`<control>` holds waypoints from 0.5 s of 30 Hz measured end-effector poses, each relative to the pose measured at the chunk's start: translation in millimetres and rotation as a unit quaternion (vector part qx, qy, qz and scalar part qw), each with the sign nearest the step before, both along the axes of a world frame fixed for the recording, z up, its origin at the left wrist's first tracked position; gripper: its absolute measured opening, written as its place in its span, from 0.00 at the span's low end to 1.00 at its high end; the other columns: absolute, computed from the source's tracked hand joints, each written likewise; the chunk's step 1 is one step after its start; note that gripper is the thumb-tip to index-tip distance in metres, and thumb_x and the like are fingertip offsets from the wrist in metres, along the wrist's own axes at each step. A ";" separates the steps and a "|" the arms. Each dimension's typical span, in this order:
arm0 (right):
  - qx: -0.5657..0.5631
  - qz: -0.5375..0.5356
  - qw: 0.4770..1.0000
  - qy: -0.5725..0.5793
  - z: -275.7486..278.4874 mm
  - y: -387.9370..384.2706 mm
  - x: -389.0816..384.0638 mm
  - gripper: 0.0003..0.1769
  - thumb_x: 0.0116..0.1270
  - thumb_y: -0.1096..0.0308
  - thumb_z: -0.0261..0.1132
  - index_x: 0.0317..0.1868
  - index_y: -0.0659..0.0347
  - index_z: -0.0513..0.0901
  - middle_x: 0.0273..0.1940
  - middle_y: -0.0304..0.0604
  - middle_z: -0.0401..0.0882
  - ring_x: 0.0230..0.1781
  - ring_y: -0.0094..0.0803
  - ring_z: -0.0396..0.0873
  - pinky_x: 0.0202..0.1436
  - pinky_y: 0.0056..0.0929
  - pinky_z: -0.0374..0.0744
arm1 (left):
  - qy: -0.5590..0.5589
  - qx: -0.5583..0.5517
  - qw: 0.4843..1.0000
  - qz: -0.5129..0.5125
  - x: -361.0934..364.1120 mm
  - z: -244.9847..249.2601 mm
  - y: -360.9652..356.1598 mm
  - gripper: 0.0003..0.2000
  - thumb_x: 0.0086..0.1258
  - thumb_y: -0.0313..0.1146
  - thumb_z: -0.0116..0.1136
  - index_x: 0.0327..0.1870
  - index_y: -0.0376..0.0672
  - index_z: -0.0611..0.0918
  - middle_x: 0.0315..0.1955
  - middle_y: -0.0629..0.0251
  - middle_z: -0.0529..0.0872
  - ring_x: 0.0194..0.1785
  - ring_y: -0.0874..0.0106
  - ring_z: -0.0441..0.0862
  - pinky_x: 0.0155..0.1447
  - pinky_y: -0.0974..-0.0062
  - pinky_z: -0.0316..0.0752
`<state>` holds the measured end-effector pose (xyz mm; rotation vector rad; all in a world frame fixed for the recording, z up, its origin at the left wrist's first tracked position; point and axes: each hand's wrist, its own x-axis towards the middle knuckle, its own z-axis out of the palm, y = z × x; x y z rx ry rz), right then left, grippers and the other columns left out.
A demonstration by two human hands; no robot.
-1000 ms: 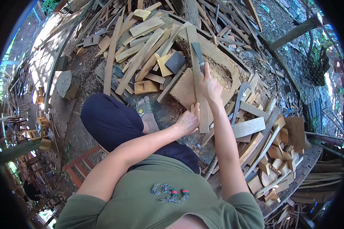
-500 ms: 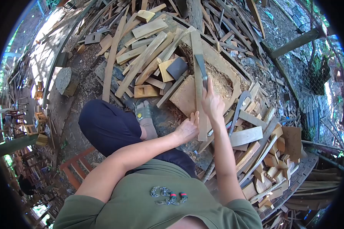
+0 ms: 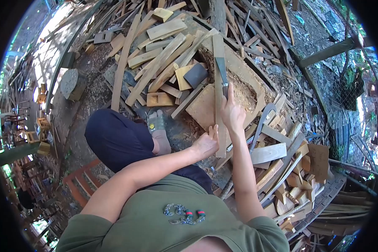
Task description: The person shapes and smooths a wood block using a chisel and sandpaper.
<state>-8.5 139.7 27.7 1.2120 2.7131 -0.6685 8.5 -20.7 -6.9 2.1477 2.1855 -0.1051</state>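
A long, narrow wooden strip lies lengthwise in front of me, its far part across a large hollowed wooden block. My left hand grips the strip near its close end, fingers closed over the left edge. In my right hand is a knife with a broad, dark blade. The blade points away from me and overlaps the strip's far half. My index finger stretches along the handle, which the rest of the hand mostly hides.
A hooked dark blade rests right of my right forearm, beside a pale board. Wood offcuts are heaped at the right. Boards and a dark block lie left of the big block. A round stump stands farther left.
The knife has shifted very slightly up along the strip. Both hands keep their grips, and the whole view has moved a little.
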 end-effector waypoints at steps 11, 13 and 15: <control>0.018 -0.012 1.000 0.017 -20.0 64.2 -115.1 0.32 0.72 0.47 0.44 0.75 0.43 0.56 0.43 0.65 0.83 0.43 0.60 0.83 0.51 0.56 0.77 | 0.029 0.033 0.999 -0.024 -3.3 -1.4 -4.9 0.22 0.61 0.30 0.52 0.53 0.22 0.78 0.56 0.30 0.75 0.55 0.49 0.80 0.41 0.74 0.83; 0.007 -0.009 1.000 0.021 -16.9 63.6 -112.6 0.33 0.72 0.46 0.45 0.75 0.43 0.55 0.42 0.65 0.83 0.43 0.60 0.83 0.50 0.57 0.78 | 0.026 0.042 0.999 -0.022 -0.6 -2.6 -4.6 0.22 0.62 0.30 0.52 0.53 0.22 0.78 0.56 0.30 0.76 0.55 0.50 0.80 0.41 0.74 0.83; 0.006 -0.010 1.000 0.011 -10.4 51.3 -89.7 0.33 0.72 0.47 0.45 0.75 0.43 0.56 0.40 0.65 0.83 0.42 0.61 0.83 0.49 0.56 0.78 | 0.024 0.021 0.999 -0.018 0.4 -5.1 -3.7 0.22 0.61 0.31 0.52 0.52 0.22 0.78 0.55 0.29 0.76 0.55 0.48 0.80 0.42 0.72 0.83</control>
